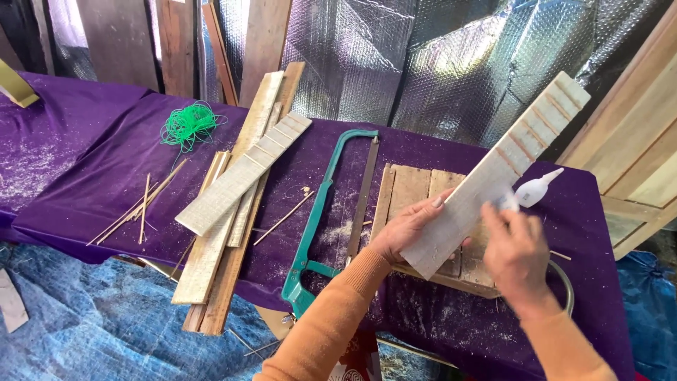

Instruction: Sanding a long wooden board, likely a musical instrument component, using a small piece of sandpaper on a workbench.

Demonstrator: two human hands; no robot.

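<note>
A green hacksaw (pixel 321 212) lies on the purple cloth table (pixel 84 204). The left hand (pixel 405 229) grips a long pale wooden strip with slots (pixel 493 176), tilted up. The right hand (pixel 518 254) pinches a small white glue bottle (pixel 534 190) against it. It looks like gluing; next the slots need careful drops.
</note>
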